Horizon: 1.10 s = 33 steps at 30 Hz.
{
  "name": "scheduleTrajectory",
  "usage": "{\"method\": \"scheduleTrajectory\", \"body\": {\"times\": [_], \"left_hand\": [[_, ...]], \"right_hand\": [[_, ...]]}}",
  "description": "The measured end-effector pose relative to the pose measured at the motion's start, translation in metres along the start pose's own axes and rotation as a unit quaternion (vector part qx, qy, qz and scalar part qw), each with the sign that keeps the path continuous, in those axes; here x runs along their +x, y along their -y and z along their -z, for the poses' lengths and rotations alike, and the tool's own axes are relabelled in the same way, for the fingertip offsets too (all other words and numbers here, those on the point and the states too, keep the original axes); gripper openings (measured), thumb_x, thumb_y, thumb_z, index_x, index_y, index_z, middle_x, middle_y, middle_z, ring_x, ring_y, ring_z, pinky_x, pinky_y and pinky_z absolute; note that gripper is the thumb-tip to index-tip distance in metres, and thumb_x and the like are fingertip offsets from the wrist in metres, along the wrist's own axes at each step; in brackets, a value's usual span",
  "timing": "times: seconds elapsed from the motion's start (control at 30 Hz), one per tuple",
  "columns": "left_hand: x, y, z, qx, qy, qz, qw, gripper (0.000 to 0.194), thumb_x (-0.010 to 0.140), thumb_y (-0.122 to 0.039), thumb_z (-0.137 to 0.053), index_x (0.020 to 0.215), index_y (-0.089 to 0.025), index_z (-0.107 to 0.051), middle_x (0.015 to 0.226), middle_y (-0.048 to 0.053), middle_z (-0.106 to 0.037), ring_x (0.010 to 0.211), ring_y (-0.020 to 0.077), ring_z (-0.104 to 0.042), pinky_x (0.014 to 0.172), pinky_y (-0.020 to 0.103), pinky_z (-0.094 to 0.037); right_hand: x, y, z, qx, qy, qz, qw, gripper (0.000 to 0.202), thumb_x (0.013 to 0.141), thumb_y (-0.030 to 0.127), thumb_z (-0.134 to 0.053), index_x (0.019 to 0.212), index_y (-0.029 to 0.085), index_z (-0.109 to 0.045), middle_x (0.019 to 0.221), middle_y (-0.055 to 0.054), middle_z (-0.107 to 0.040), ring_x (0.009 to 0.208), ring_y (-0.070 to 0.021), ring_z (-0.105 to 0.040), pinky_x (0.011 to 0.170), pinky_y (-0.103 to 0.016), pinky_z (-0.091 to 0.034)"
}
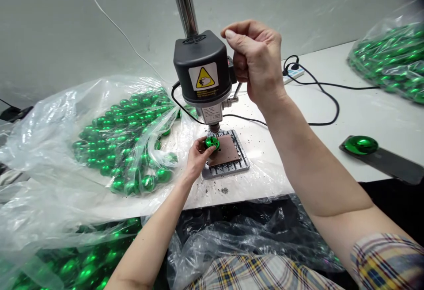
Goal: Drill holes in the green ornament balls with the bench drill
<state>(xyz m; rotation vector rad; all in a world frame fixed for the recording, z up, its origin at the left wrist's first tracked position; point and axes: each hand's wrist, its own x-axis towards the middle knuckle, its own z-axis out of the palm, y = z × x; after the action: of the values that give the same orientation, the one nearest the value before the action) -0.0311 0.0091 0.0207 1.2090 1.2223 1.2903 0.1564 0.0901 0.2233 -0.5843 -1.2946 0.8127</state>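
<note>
My left hand (198, 157) pinches a shiny green bauble (212, 143) between thumb and fingers. The bauble sits just under the chuck (214, 127) of a small black drill press (202, 66), over a brown board (227, 150). Dark specks, perhaps on or in the bauble, show on its upper side. Beside the press head, my right hand (256, 58) is raised with its fingers curled. A metal lever (237, 90) runs up from the press into those fingers; its end is hidden by them. The board lies on the slotted metal base (245, 164), strewn with dark shavings.
A clear plastic bag (43, 126) of green baubles spreads at the left; more baubles (86, 268) are below the table edge. Another bagged heap (391, 60) is at the far right. One bauble (361, 144) rests on a dark phone-like slab (397, 162). Black cords run to a power strip (294, 75).
</note>
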Motion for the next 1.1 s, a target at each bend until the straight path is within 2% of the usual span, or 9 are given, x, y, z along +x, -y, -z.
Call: {"method": "scheduleTrajectory", "body": {"times": [0.13, 0.27, 0.4, 0.5, 0.67, 0.8, 0.93, 1.0, 1.1], "left_hand": [[0.002, 0.001, -0.002, 0.011, -0.010, 0.000, 1.000, 0.057, 0.068, -0.036, -0.084, 0.116, -0.016, -0.061, 0.105, 0.009, -0.072, 0.093, 0.0187, -0.067, 0.085, 0.033, -0.052], [0.003, 0.001, -0.004, 0.030, -0.006, -0.008, 0.999, 0.057, 0.068, -0.035, -0.083, 0.116, -0.015, -0.060, 0.102, 0.009, -0.071, 0.090, 0.0185, -0.066, 0.081, 0.032, -0.053], [0.002, 0.000, -0.008, 0.089, -0.005, -0.022, 0.996, 0.058, 0.068, -0.034, -0.082, 0.118, -0.015, -0.061, 0.095, 0.006, -0.069, 0.080, 0.0160, -0.062, 0.071, 0.028, -0.051], [0.001, 0.000, -0.011, 0.148, 0.021, -0.044, 0.988, 0.058, 0.069, -0.034, -0.082, 0.121, -0.016, -0.062, 0.091, 0.005, -0.066, 0.076, 0.0155, -0.060, 0.068, 0.028, -0.049], [-0.002, 0.011, -0.017, 0.210, 0.017, -0.101, 0.972, 0.055, 0.069, -0.032, -0.083, 0.120, -0.020, -0.064, 0.104, 0.009, -0.064, 0.095, 0.0220, -0.062, 0.082, 0.034, -0.051], [-0.003, 0.023, -0.018, 0.160, 0.011, -0.096, 0.982, 0.057, 0.073, -0.035, -0.083, 0.123, -0.021, -0.062, 0.112, 0.010, -0.065, 0.106, 0.0243, -0.062, 0.093, 0.038, -0.049], [-0.002, 0.028, -0.018, 0.122, 0.006, -0.098, 0.988, 0.059, 0.072, -0.038, -0.084, 0.123, -0.020, -0.060, 0.112, 0.010, -0.066, 0.107, 0.0242, -0.063, 0.096, 0.039, -0.049], [-0.002, 0.027, -0.018, 0.116, 0.005, -0.098, 0.988, 0.059, 0.070, -0.038, -0.085, 0.120, -0.019, -0.061, 0.111, 0.010, -0.067, 0.107, 0.0246, -0.063, 0.096, 0.039, -0.050], [-0.001, 0.027, -0.018, 0.118, 0.004, -0.098, 0.988, 0.059, 0.069, -0.036, -0.086, 0.119, -0.018, -0.061, 0.110, 0.010, -0.067, 0.108, 0.0252, -0.063, 0.097, 0.040, -0.050]], "right_hand": [[0.007, 0.003, -0.005, -0.004, -0.011, -0.037, 0.999, 0.012, 0.091, 0.027, -0.065, 0.079, 0.026, -0.061, 0.047, 0.006, -0.033, 0.036, -0.0087, -0.021, 0.031, -0.024, -0.020], [0.005, 0.012, -0.010, 0.005, -0.033, -0.055, 0.998, 0.022, 0.093, 0.016, -0.056, 0.073, 0.024, -0.059, 0.046, 0.007, -0.031, 0.036, -0.0086, -0.020, 0.033, -0.024, -0.018], [-0.003, 0.021, -0.011, 0.029, -0.032, -0.054, 0.998, 0.022, 0.091, 0.014, -0.057, 0.071, 0.023, -0.059, 0.048, 0.006, -0.032, 0.038, -0.0083, -0.022, 0.035, -0.024, -0.017], [-0.007, 0.023, -0.010, 0.052, -0.032, -0.051, 0.997, 0.020, 0.089, 0.016, -0.059, 0.071, 0.022, -0.059, 0.049, 0.006, -0.032, 0.040, -0.0085, -0.023, 0.036, -0.024, -0.017], [-0.007, 0.022, -0.011, 0.054, -0.037, -0.052, 0.997, 0.021, 0.091, 0.016, -0.059, 0.070, 0.022, -0.058, 0.048, 0.006, -0.030, 0.039, -0.0077, -0.021, 0.036, -0.023, -0.016], [-0.005, 0.021, -0.011, 0.058, -0.034, -0.054, 0.996, 0.021, 0.091, 0.014, -0.059, 0.071, 0.021, -0.060, 0.046, 0.007, -0.030, 0.039, -0.0078, -0.020, 0.036, -0.024, -0.012], [-0.007, 0.021, -0.010, 0.042, -0.030, -0.049, 0.997, 0.023, 0.092, 0.014, -0.058, 0.070, 0.023, -0.060, 0.046, 0.007, -0.031, 0.038, -0.0086, -0.020, 0.035, -0.026, -0.012], [-0.013, 0.022, -0.009, 0.035, -0.031, -0.021, 0.999, 0.022, 0.092, 0.018, -0.061, 0.070, 0.023, -0.061, 0.046, 0.007, -0.031, 0.037, -0.0087, -0.020, 0.035, -0.027, -0.013], [-0.028, 0.021, -0.008, 0.032, -0.034, 0.046, 0.998, 0.024, 0.088, 0.043, -0.070, 0.074, 0.025, -0.064, 0.046, 0.007, -0.032, 0.036, -0.0089, -0.024, 0.033, -0.028, -0.017]]}}
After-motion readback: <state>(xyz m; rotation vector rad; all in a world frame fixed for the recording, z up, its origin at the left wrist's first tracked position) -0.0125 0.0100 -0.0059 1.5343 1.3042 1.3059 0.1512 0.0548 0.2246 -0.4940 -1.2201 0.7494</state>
